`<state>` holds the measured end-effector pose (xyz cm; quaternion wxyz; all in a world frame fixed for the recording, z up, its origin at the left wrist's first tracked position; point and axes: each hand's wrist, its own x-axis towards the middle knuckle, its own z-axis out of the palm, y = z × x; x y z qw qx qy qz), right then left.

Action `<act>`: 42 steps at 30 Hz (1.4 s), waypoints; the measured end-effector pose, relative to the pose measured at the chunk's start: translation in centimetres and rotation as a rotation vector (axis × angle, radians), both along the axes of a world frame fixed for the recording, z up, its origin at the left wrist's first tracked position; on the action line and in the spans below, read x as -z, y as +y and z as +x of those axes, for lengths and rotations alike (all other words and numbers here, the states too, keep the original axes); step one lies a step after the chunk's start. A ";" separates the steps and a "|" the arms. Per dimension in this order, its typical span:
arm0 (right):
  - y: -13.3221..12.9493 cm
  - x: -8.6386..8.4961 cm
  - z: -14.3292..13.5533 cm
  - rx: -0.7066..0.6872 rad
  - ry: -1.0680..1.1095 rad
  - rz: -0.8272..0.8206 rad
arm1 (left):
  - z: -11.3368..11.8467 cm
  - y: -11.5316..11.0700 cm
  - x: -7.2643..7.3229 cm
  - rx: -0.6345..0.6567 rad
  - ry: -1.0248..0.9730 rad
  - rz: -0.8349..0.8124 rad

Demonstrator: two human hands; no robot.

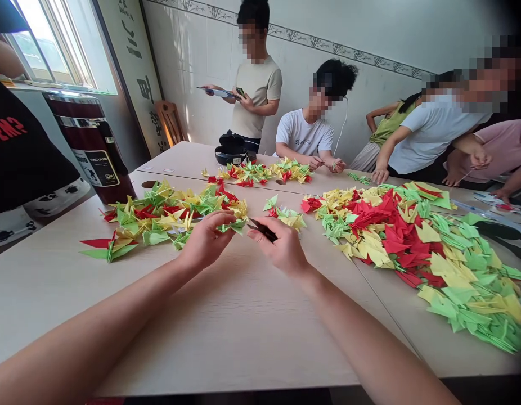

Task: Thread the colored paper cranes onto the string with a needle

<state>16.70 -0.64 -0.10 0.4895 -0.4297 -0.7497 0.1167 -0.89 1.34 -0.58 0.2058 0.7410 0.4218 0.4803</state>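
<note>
My left hand [207, 241] is closed on a green folded paper piece [238, 226] whose tip sticks out past the fingertips. Facing it, my right hand [281, 244] is wrapped round a dark pointed tool [263, 229], its tip close to the green paper. Behind my left hand lies a pile of green, yellow and red folded papers [159, 212]. A few more folded papers [292, 218] rest just beyond my right hand. At the pile's near left sits a red and green folded piece [109, 247].
A dark red vacuum flask [91, 149] stands at the left. A large heap of folded papers [406, 236] covers the table's right side. Across the table [227, 315] are a black case [230, 152], another row of papers [264, 173] and several people; one person stands at the left.
</note>
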 end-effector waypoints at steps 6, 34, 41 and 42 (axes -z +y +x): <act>-0.2 0.4 -0.9 -0.053 0.186 -0.230 | 0.4 -0.7 -0.2 0.091 0.045 -0.130; 0.2 1.0 -0.8 -0.161 0.241 -0.230 | 0.1 -0.6 -0.2 0.326 -0.051 -0.239; 3.1 0.2 4.0 0.349 0.222 0.106 | -2.4 1.3 -2.1 -0.155 0.384 0.180; 3.7 0.2 5.0 0.413 0.221 0.120 | -2.8 1.7 -2.1 -0.208 0.468 0.195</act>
